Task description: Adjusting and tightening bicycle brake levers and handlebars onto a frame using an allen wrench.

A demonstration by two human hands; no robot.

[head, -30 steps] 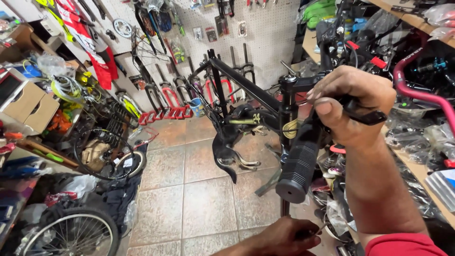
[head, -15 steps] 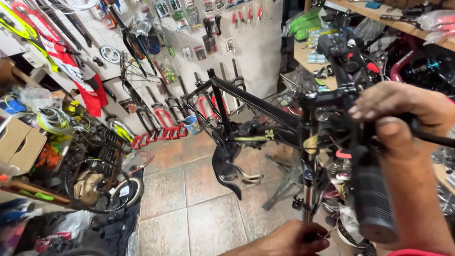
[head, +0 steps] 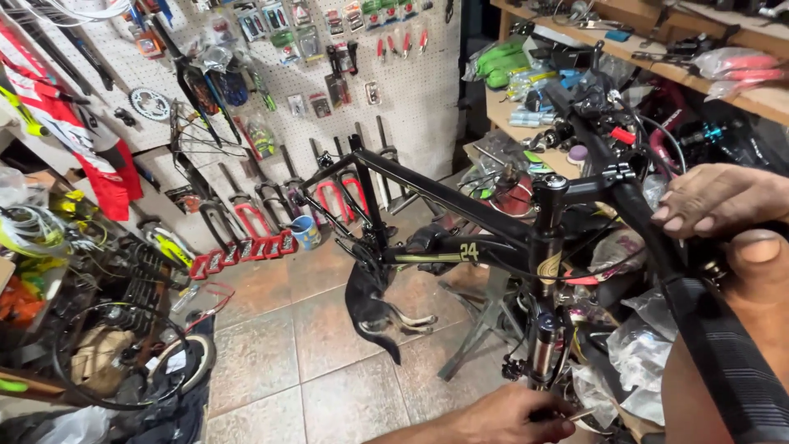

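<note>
Head view looks down on a black bicycle frame held up at mid-frame, its front end toward the right side of the picture. The right hand sits at the right edge, fingers laid over the black handlebar with the thumb pressing from below, so it is grasping the bar just above the ribbed rubber grip. The left hand is at the bottom centre, closed around a small tool or part near the lower end of the suspension fork; what it pinches is too small to name.

The frame looks rigid and fairly heavy, metal throughout, so it would likely swing on its support if pushed at one end. The bar and its rubber grip offer the surest hold; the thin cables near the stem look easy to snag.

The support under the frame is mostly hidden behind clutter and plastic bags. The grip runs out of the lower right corner. A pegboard wall with hanging parts fills the upper left, above a tiled floor.
</note>
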